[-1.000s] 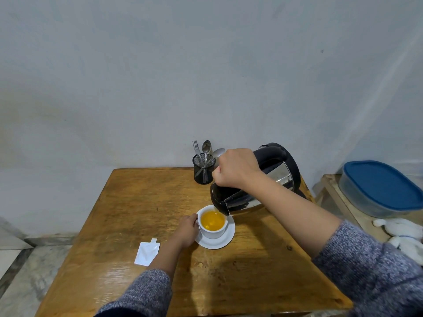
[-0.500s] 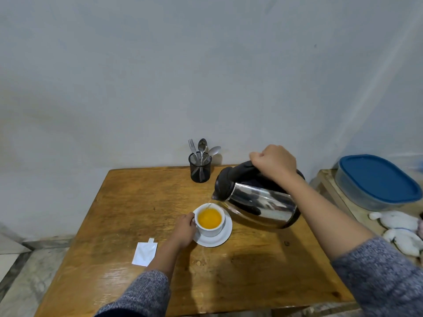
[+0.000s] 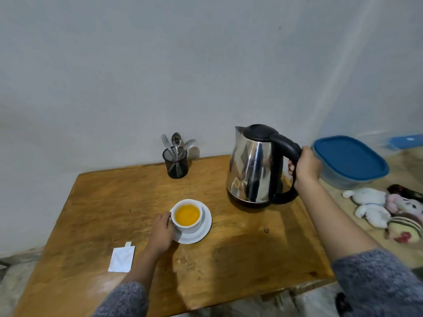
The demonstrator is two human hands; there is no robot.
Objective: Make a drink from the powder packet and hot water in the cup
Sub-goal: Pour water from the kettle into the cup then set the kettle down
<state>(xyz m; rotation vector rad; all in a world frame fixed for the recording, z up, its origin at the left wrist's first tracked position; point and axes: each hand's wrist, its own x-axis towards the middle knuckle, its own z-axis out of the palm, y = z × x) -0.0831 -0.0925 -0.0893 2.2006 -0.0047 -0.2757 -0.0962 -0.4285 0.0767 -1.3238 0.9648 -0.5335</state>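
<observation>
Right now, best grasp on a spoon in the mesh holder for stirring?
Pinch the upper spoon stem just under its bowl, coming straight down from above. The spoons stand bowl-up in the mesh holder, handles buried, with a fork close on the left. The left hand holds the cup, so the right hand is likely freer.

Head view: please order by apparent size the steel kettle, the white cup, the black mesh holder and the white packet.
1. Steel kettle with black handle, clearly largest.
2. White cup of orange drink.
3-4. Black mesh cutlery holder and flat white paper packet look alike; the packet is nearer the camera, so unranked.
</observation>
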